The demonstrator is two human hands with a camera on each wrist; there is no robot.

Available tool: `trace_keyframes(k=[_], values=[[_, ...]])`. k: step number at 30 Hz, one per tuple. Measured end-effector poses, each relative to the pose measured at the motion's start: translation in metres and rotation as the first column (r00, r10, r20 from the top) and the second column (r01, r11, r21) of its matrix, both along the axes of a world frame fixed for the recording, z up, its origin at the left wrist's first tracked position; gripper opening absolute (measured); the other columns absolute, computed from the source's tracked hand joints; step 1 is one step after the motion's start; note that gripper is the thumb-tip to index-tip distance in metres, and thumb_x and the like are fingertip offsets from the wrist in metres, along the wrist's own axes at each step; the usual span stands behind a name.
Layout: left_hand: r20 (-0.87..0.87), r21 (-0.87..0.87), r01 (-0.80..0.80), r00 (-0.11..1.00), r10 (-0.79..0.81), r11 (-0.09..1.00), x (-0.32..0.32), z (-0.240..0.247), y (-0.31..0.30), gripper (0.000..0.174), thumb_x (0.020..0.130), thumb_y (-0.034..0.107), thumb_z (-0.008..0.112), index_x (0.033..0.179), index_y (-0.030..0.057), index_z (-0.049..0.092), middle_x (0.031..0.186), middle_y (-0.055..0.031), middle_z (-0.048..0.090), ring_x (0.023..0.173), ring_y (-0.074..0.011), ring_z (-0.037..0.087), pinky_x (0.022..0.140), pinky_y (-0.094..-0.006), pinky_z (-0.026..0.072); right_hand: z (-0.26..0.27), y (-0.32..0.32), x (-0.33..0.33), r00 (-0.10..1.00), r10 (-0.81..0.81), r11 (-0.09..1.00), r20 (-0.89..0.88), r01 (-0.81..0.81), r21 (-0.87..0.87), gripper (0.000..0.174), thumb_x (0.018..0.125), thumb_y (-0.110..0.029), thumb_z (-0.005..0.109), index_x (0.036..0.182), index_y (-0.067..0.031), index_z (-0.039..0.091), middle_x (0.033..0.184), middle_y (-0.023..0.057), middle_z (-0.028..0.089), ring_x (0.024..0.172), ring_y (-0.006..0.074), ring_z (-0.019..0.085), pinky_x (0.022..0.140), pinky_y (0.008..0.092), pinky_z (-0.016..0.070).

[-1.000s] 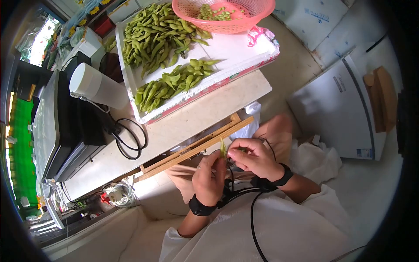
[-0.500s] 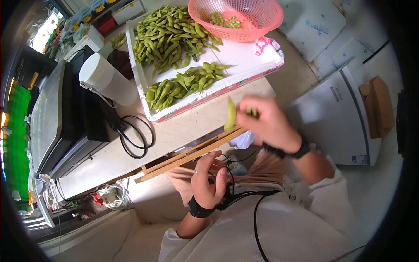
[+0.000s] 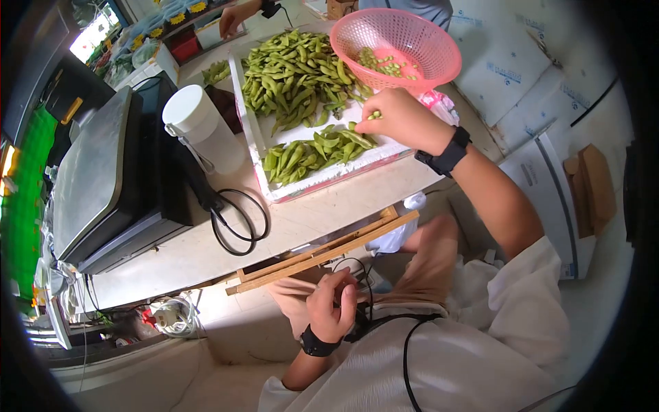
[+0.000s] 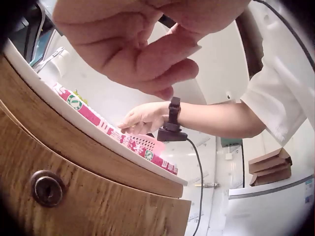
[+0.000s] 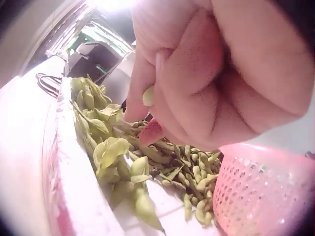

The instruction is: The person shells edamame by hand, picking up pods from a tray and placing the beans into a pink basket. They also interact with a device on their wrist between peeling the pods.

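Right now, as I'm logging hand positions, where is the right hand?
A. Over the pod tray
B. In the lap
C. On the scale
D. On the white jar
A: the right hand pinches a bean above the white tray, beside the pink basket.

Head camera is looking steeply down on table (image 3: 309, 213), tray (image 3: 255, 130) and basket (image 3: 445, 63). Left wrist camera is looking up from under the table edge, catching the right hand (image 4: 142, 118). Right wrist camera is sitting close over tray and basket.
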State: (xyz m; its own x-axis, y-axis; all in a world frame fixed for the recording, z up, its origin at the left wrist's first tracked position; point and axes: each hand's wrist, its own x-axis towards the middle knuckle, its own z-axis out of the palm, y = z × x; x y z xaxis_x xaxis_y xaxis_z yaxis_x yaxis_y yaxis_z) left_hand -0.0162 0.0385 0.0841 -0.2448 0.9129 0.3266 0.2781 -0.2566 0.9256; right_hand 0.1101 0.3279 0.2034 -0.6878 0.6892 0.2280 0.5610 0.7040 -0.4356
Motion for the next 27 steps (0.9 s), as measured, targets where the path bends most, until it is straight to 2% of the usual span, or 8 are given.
trace_keyframes(k=[5, 9, 11, 12, 14, 15, 21, 27], values=[[0.012, -0.014, -0.006, 1.000, 0.006, 1.000, -0.006, -0.001, 0.000, 0.022, 0.084, 0.001, 0.054, 0.106, -0.0019, 0.057, 0.080, -0.0123, 0.063, 0.062, -0.0201, 0.061, 0.057, -0.0277, 0.0473, 0.041, 0.034, 0.011, 0.983, -0.070, 0.991, -0.172, 0.048, -0.129, 0.013, 0.082, -0.015, 0.066, 0.078, -0.0029, 0.065, 0.074, 0.0008, 0.063, 0.068, 0.0093, 0.055, 0.063, 0.0281, 0.0447], [-0.024, 0.025, -0.007, 1.000, 0.007, 1.000, -0.002, 0.008, 0.007, 0.018, 0.085, 0.002, 0.055, 0.102, -0.0012, 0.058, 0.077, -0.0119, 0.063, 0.063, -0.0218, 0.061, 0.059, -0.0284, 0.0477, 0.072, 0.079, 0.021, 0.956, -0.230, 0.970, -0.184, 0.209, -0.127, 0.019, 0.080, -0.019, 0.066, 0.073, -0.0005, 0.063, 0.059, 0.0040, 0.056, 0.055, 0.0116, 0.053, 0.054, 0.0311, 0.0426], [-0.026, 0.020, -0.004, 1.000, 0.004, 1.000, -0.001, 0.007, 0.004, 0.018, 0.085, 0.002, 0.055, 0.102, -0.0012, 0.058, 0.077, -0.0119, 0.063, 0.064, -0.0222, 0.061, 0.059, -0.0286, 0.0478, 0.051, 0.128, 0.034, 0.962, -0.029, 0.949, -0.270, 0.111, 0.296, 0.023, 0.079, -0.020, 0.064, 0.072, 0.0015, 0.061, 0.058, 0.0074, 0.055, 0.052, 0.0131, 0.051, 0.054, 0.0330, 0.0420], [-0.031, 0.002, -0.013, 0.999, 0.013, 1.000, 0.000, 0.006, 0.001, 0.017, 0.085, 0.003, 0.055, 0.101, -0.0012, 0.058, 0.076, -0.0118, 0.063, 0.065, -0.0226, 0.062, 0.060, -0.0288, 0.0479, 0.048, 0.133, 0.035, 0.962, -0.030, 0.945, -0.271, 0.116, 0.307, 0.023, 0.079, -0.020, 0.064, 0.072, 0.0015, 0.061, 0.058, 0.0074, 0.055, 0.052, 0.0131, 0.051, 0.054, 0.0330, 0.0420], [-0.031, 0.002, -0.014, 0.999, 0.014, 1.000, 0.001, 0.006, 0.001, 0.016, 0.085, 0.002, 0.054, 0.101, -0.0013, 0.058, 0.076, -0.0117, 0.063, 0.066, -0.0232, 0.062, 0.060, -0.0290, 0.0480, 0.047, 0.143, 0.038, 0.962, -0.190, 0.973, -0.194, 0.211, 0.095, 0.028, 0.078, -0.023, 0.062, 0.072, 0.0039, 0.058, 0.059, 0.0098, 0.053, 0.052, 0.0135, 0.048, 0.054, 0.0348, 0.0408], [-0.035, 0.003, -0.019, 0.999, 0.019, 1.000, 0.001, 0.007, 0.000, 0.016, 0.085, 0.002, 0.054, 0.101, -0.0014, 0.058, 0.076, -0.0117, 0.063, 0.066, -0.0233, 0.062, 0.061, -0.0290, 0.0480, 0.052, 0.141, 0.038, 0.962, -0.267, 0.962, -0.064, 0.269, 0.037, 0.026, 0.086, -0.022, 0.058, 0.085, 0.0040, 0.061, 0.063, 0.0009, 0.057, 0.066, 0.0071, 0.051, 0.061, 0.0275, 0.0443], [-0.043, 0.005, -0.027, 0.999, 0.027, 1.000, -0.002, 0.005, -0.003, 0.016, 0.085, 0.002, 0.054, 0.100, -0.0018, 0.058, 0.076, -0.0123, 0.063, 0.067, -0.0241, 0.062, 0.061, -0.0292, 0.0480, 0.029, 0.158, 0.039, 0.922, -0.171, 0.985, -0.348, 0.158, -0.066, 0.043, 0.091, -0.032, 0.051, 0.071, 0.0065, 0.055, 0.054, 0.0052, 0.046, 0.053, 0.0130, 0.043, 0.053, 0.0360, 0.0380], [-0.037, 0.020, -0.022, 0.999, 0.023, 1.000, -0.001, 0.005, -0.002, 0.016, 0.085, 0.001, 0.054, 0.100, -0.0021, 0.058, 0.076, -0.0131, 0.063, 0.066, -0.0240, 0.062, 0.060, -0.0291, 0.0478, 0.017, 0.172, 0.045, 0.960, -0.204, 0.971, -0.194, 0.174, -0.162, 0.055, 0.094, -0.045, 0.041, 0.088, 0.0067, 0.058, 0.076, 0.0127, 0.058, 0.064, 0.0203, 0.052, 0.064, 0.0372, 0.0432]])
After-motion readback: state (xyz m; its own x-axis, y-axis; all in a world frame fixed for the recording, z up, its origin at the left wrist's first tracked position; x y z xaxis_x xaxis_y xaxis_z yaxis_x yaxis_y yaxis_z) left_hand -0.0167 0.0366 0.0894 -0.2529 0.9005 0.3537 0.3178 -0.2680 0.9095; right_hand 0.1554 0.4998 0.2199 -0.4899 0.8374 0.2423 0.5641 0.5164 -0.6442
